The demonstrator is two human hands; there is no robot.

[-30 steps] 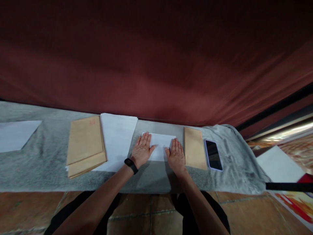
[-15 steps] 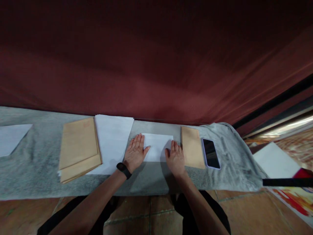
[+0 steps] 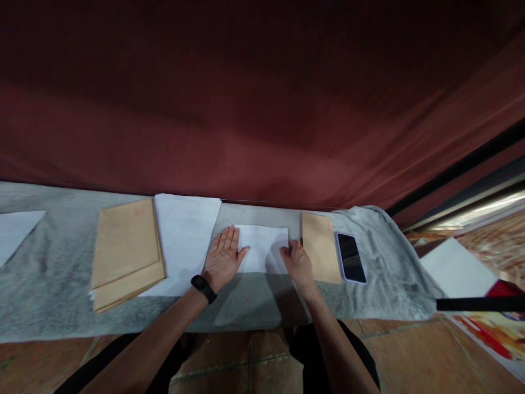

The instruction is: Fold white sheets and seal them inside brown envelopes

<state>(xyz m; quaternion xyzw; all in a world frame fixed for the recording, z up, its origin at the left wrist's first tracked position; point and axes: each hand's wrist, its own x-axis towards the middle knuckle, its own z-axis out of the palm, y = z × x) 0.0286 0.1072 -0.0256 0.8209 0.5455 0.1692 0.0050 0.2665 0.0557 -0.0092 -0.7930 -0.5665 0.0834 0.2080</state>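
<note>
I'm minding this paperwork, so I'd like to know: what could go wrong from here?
The right hand, curled at the small white paper's right edge, could crumple it. It might also nudge the brown envelope close beside it. The left hand, close to the larger white sheets, might push them askew.
</note>
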